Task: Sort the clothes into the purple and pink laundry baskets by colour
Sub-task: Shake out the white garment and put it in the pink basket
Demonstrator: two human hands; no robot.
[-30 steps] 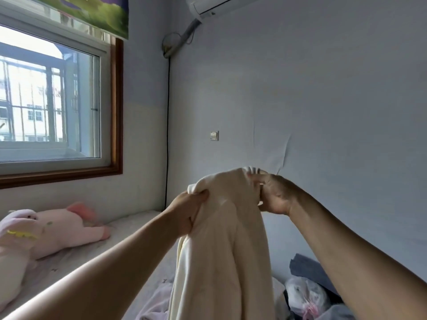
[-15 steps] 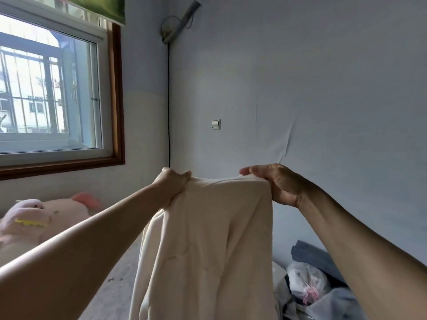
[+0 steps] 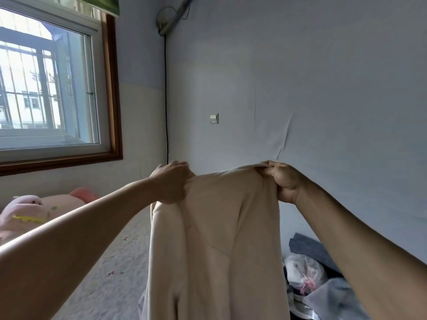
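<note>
Nearest, at lower right, a heap of clothes (image 3: 323, 273) lies in grey, white and dark blue, while a patterned bed sheet (image 3: 111, 262) spreads across the lower left. Held up in the middle, a cream garment (image 3: 215, 239) hangs from its top edge, the left hand (image 3: 172, 182) clenched on its left corner and the right hand (image 3: 280, 181) clenched on its right corner. Farther left a pink plush toy (image 3: 34, 211) lies on the bed below the window (image 3: 46, 88), and a wall switch (image 3: 214, 118) sits on the far wall.

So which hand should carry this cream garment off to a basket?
No basket is in view, so it's a guess: both the left hand and right hand grip the cream garment equally.
</note>
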